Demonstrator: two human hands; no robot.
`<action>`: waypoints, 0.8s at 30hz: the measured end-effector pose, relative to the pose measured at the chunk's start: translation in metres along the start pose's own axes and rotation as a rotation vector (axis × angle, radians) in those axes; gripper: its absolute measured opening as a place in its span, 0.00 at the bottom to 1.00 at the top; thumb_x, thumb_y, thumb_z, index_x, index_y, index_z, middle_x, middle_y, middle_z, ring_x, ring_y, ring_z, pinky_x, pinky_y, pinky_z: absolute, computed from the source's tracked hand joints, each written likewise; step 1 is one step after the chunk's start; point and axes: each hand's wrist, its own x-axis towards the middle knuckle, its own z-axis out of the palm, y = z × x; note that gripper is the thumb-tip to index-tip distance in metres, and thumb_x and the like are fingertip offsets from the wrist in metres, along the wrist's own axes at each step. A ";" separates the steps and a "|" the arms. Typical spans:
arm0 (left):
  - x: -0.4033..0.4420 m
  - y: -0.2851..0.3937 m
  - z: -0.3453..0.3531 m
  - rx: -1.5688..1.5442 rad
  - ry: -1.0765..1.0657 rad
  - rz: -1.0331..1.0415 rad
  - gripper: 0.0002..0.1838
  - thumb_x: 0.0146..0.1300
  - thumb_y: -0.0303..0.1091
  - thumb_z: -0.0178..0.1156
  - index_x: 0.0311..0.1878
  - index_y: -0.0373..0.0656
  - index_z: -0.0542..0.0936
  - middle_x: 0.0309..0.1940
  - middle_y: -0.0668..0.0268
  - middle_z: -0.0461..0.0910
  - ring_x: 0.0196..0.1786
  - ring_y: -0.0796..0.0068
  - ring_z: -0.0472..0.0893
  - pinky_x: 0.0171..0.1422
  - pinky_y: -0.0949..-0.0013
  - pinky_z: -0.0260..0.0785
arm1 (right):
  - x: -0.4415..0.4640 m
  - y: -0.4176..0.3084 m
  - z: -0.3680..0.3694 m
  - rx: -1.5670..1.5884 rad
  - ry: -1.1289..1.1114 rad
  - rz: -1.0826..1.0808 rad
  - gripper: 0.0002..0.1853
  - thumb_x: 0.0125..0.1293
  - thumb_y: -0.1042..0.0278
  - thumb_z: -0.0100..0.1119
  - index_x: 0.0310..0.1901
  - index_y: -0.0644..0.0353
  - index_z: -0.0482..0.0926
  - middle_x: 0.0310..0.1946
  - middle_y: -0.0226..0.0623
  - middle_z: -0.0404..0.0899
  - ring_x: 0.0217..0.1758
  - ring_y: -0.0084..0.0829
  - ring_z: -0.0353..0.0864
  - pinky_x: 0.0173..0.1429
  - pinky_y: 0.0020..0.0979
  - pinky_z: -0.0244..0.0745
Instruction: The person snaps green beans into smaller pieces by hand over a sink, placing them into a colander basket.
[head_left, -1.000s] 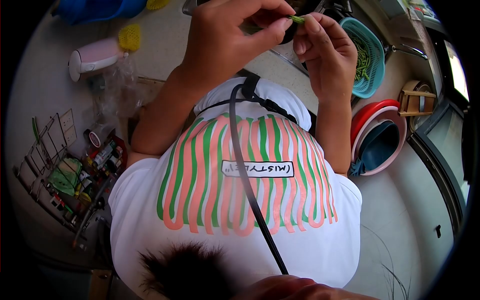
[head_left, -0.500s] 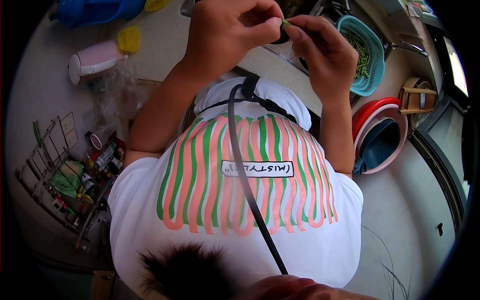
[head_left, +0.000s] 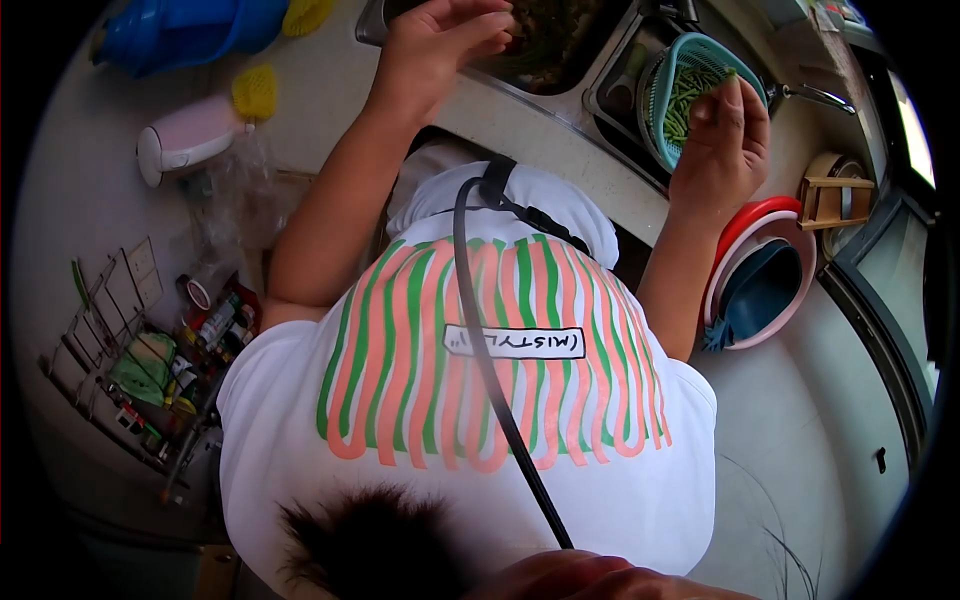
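My left hand (head_left: 430, 50) is over the near edge of the left sink basin, thumb and fingers pinched together; what they hold, if anything, is too small to make out. Between the thumb and forefinger of my right hand (head_left: 722, 140) shows a small green bean piece (head_left: 731, 73). That hand is at the right side of a turquoise basket (head_left: 660, 110), partly covering it. Many cut green beans (head_left: 688, 92) lie inside the basket, which stands in the right sink basin.
Dark leafy scraps (head_left: 545, 40) lie in the left basin. A faucet (head_left: 825, 97) is at the right, above red and pink basins (head_left: 765, 208). Left are a pink-white kettle (head_left: 190, 138), a yellow mesh (head_left: 255, 92), a blue container (head_left: 190, 35) and a wire rack (head_left: 100, 350).
My hands have come apart: the left moved up and slightly left, the right moved right and down to the basket with the green piece. More of both sink basins now shows.
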 end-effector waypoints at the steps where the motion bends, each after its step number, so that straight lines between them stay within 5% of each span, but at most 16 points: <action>1: 0.012 -0.015 -0.020 0.125 0.032 0.063 0.15 0.70 0.31 0.67 0.57 0.36 0.82 0.47 0.61 0.86 0.47 0.75 0.85 0.54 0.74 0.77 | 0.004 -0.003 -0.016 -0.169 0.146 -0.026 0.12 0.74 0.68 0.68 0.53 0.65 0.84 0.38 0.38 0.88 0.36 0.22 0.84 0.41 0.21 0.79; 2: 0.025 -0.033 -0.042 0.249 0.065 0.124 0.19 0.71 0.33 0.67 0.62 0.37 0.83 0.52 0.59 0.87 0.52 0.73 0.86 0.59 0.72 0.78 | 0.008 -0.001 -0.039 -0.412 0.221 -0.065 0.12 0.75 0.68 0.66 0.54 0.65 0.84 0.41 0.39 0.88 0.40 0.23 0.86 0.44 0.22 0.80; 3: 0.039 -0.057 -0.065 0.430 0.081 0.209 0.25 0.71 0.41 0.68 0.66 0.40 0.81 0.62 0.51 0.82 0.63 0.61 0.83 0.68 0.62 0.75 | 0.011 0.002 -0.060 -0.648 0.209 -0.056 0.13 0.74 0.68 0.66 0.56 0.64 0.84 0.46 0.41 0.88 0.45 0.27 0.87 0.49 0.25 0.82; 5: 0.044 -0.077 -0.072 1.227 0.289 0.249 0.26 0.71 0.44 0.67 0.68 0.43 0.80 0.64 0.49 0.81 0.66 0.56 0.80 0.71 0.56 0.72 | 0.012 0.011 -0.096 -1.065 0.113 0.035 0.16 0.74 0.67 0.66 0.59 0.61 0.84 0.54 0.44 0.87 0.55 0.34 0.87 0.59 0.32 0.81; 7: 0.058 -0.093 -0.085 1.408 0.231 0.221 0.24 0.71 0.47 0.67 0.65 0.45 0.82 0.63 0.50 0.81 0.66 0.55 0.80 0.71 0.53 0.71 | 0.011 0.026 -0.122 -1.336 -0.059 0.067 0.18 0.71 0.65 0.68 0.61 0.57 0.85 0.63 0.46 0.83 0.65 0.39 0.83 0.69 0.37 0.75; 8: 0.065 -0.101 -0.092 1.498 0.200 0.212 0.23 0.71 0.48 0.67 0.63 0.46 0.83 0.63 0.51 0.81 0.65 0.55 0.80 0.71 0.52 0.70 | 0.005 0.033 -0.129 -1.333 -0.040 0.088 0.16 0.72 0.66 0.68 0.59 0.58 0.86 0.59 0.44 0.86 0.61 0.37 0.86 0.65 0.36 0.79; 10: 0.085 -0.099 -0.095 1.298 -0.095 -0.030 0.20 0.71 0.46 0.67 0.58 0.44 0.85 0.59 0.54 0.84 0.61 0.57 0.83 0.67 0.55 0.73 | 0.000 0.038 -0.115 -1.154 0.023 0.253 0.13 0.73 0.68 0.66 0.56 0.60 0.87 0.52 0.42 0.89 0.53 0.34 0.88 0.59 0.33 0.81; 12: 0.107 -0.139 -0.093 1.099 -0.100 -0.074 0.15 0.72 0.42 0.66 0.52 0.42 0.87 0.46 0.59 0.89 0.48 0.59 0.87 0.57 0.57 0.78 | -0.002 0.042 -0.102 -1.098 -0.024 0.163 0.08 0.74 0.72 0.64 0.50 0.64 0.86 0.41 0.38 0.89 0.44 0.26 0.87 0.51 0.26 0.82; 16: 0.159 -0.217 -0.082 1.126 -0.262 -0.064 0.12 0.69 0.36 0.63 0.46 0.38 0.87 0.43 0.53 0.88 0.47 0.54 0.86 0.55 0.57 0.77 | -0.001 0.047 -0.070 -0.897 -0.072 0.271 0.09 0.76 0.73 0.62 0.52 0.66 0.85 0.35 0.33 0.86 0.38 0.21 0.84 0.44 0.24 0.79; 18: 0.186 -0.275 -0.079 1.124 -0.251 -0.004 0.10 0.68 0.32 0.60 0.43 0.36 0.87 0.43 0.49 0.87 0.48 0.52 0.86 0.56 0.56 0.76 | -0.005 0.044 -0.052 -0.865 -0.119 0.348 0.09 0.76 0.72 0.62 0.51 0.66 0.86 0.30 0.31 0.84 0.33 0.19 0.81 0.40 0.22 0.75; 20: 0.267 -0.467 -0.149 1.738 -0.542 0.442 0.11 0.68 0.30 0.59 0.45 0.34 0.86 0.49 0.47 0.86 0.51 0.49 0.84 0.57 0.53 0.76 | -0.010 0.044 -0.045 -0.962 -0.226 0.382 0.10 0.77 0.70 0.61 0.50 0.66 0.87 0.27 0.31 0.82 0.30 0.18 0.78 0.36 0.22 0.72; 22: 0.237 -0.391 -0.082 1.295 -0.473 -0.024 0.11 0.69 0.30 0.58 0.47 0.35 0.86 0.50 0.47 0.85 0.52 0.50 0.84 0.58 0.54 0.76 | -0.016 0.044 -0.039 -1.017 -0.314 0.379 0.11 0.77 0.68 0.61 0.49 0.66 0.87 0.25 0.31 0.81 0.29 0.19 0.78 0.33 0.23 0.69; 24: 0.236 -0.384 -0.058 1.236 -0.544 -0.143 0.12 0.70 0.31 0.58 0.49 0.36 0.85 0.52 0.47 0.85 0.53 0.50 0.83 0.59 0.55 0.75 | -0.025 0.046 -0.035 -1.052 -0.293 0.476 0.11 0.77 0.67 0.62 0.49 0.66 0.87 0.25 0.31 0.81 0.29 0.19 0.79 0.34 0.23 0.70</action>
